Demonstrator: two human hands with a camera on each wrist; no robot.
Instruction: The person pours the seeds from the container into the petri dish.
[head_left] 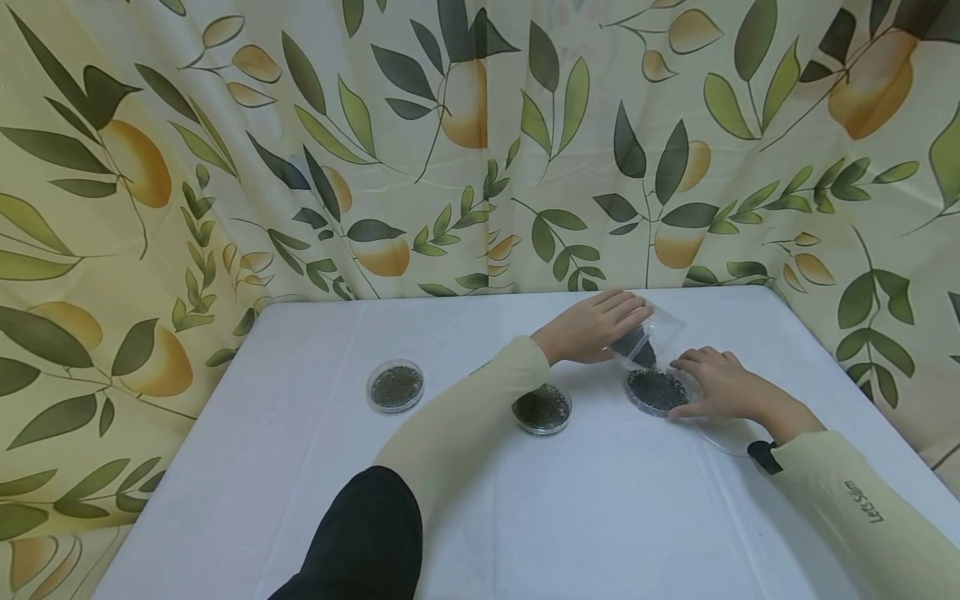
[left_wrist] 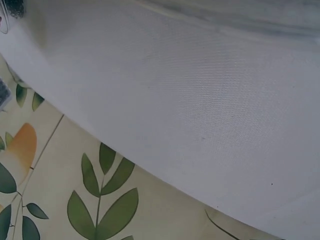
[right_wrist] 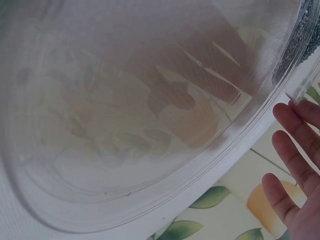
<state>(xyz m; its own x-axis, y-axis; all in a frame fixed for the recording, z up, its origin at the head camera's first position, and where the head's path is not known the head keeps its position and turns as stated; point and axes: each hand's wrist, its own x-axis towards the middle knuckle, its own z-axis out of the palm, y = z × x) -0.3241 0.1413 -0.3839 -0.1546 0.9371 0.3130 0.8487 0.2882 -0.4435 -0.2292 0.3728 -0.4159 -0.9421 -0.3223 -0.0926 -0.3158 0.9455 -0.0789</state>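
Note:
My left hand [head_left: 592, 327] grips a clear plastic bag [head_left: 663, 327] of dark granules, tilted with its lower end over a petri dish [head_left: 656, 392]. Dark granules cover the bottom of this dish. With thumb at the near edge and fingers at the far edge, my right hand [head_left: 723, 387] holds the dish from its right side. The right wrist view shows the other fingers [right_wrist: 287, 155] spread out. Under the right wrist lies a clear round lid [right_wrist: 100, 215], seen close up in that view. The left wrist view does not show the left hand.
Two more petri dishes of dark granules stand on the white-covered table [head_left: 480, 517]: one [head_left: 396, 386] at the left, another [head_left: 543, 408] beside the left forearm. A leaf-and-fruit patterned curtain [head_left: 420, 208] hangs behind the table's far edge.

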